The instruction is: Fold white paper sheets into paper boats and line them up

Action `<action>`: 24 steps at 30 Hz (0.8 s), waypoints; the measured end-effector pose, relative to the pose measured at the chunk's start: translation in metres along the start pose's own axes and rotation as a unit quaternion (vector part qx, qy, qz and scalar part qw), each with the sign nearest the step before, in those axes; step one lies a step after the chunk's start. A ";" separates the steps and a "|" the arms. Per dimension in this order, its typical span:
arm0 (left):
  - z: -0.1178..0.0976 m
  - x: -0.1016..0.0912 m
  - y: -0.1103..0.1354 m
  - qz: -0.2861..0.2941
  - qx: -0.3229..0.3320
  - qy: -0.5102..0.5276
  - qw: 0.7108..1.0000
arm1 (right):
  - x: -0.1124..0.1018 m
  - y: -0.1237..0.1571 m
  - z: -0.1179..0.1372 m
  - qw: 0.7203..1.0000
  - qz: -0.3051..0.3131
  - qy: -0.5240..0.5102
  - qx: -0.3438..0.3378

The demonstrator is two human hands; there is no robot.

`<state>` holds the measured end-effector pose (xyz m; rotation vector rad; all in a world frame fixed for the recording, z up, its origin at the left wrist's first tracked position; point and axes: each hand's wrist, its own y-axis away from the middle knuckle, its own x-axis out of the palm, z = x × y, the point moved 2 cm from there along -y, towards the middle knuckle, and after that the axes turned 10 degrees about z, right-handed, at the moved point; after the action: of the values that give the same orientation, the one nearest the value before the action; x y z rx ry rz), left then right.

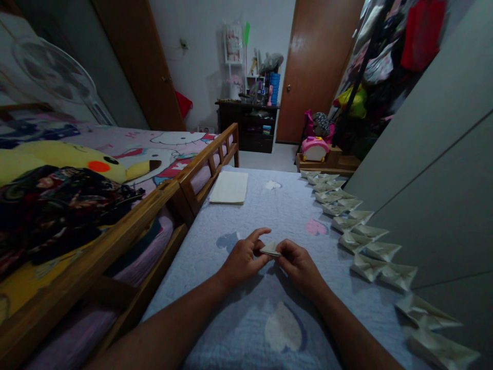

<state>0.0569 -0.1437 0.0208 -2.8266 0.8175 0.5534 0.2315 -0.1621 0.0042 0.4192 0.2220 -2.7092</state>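
A small piece of folded paper (271,249) is held in the air over the bed, pinched between both hands. My left hand (246,257) grips its left side with the thumb underneath, while the index finger stretches out above it. On the opposite side, my right hand (296,262) has its thumb and fingers closed on the right end. Several folded paper boats (358,241) stand in a double row along the bed's right side. Farther off, a stack of paper sheets (230,188) lies flat near the wooden rail.
A wooden rail (177,187) separates this quilted bed cover (285,205) from a lower-left bed with a yellow plush toy (65,159) and dark patterned cloth (65,205). A pale cabinet (435,169) borders the right. Beyond stand a dark desk (246,123) and a pink-and-white toy case (315,149).
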 end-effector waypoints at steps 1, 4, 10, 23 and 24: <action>-0.001 0.000 0.000 0.004 0.001 0.000 1.000 | 0.000 0.000 0.000 1.000 0.001 0.006 -0.002; -0.004 -0.001 0.000 0.019 0.004 -0.001 1.000 | 0.002 0.001 0.000 1.000 0.000 0.024 0.000; -0.005 -0.002 0.000 -0.001 0.022 -0.010 1.000 | 0.003 0.001 -0.001 0.999 -0.015 0.029 0.008; -0.005 0.000 0.001 0.072 0.025 -0.058 0.995 | 0.002 0.003 0.008 0.994 0.057 0.087 0.013; -0.005 0.001 0.001 0.073 0.022 -0.062 0.995 | 0.002 0.003 0.009 0.995 0.058 0.085 0.016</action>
<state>0.0580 -0.1463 0.0248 -2.6757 1.0048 0.7139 0.2286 -0.1678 0.0113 0.6535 0.1938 -2.5676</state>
